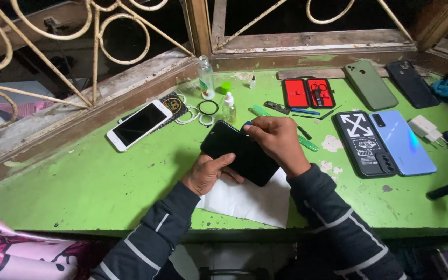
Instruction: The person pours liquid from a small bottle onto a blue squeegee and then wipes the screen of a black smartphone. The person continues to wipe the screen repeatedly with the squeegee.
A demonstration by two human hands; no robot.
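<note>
My left hand grips the near lower edge of a black phone, holding it tilted above a white sheet of paper on the green table. At the phone's far upper corner, my right hand pinches a small blue tool against the edge. Both sleeves are dark with light stripes.
A white phone lies at the left with black rings and small bottles behind. A red-lined tool case, loose tools, several phones and cases and a white charger lie at the right. A window grille stands behind.
</note>
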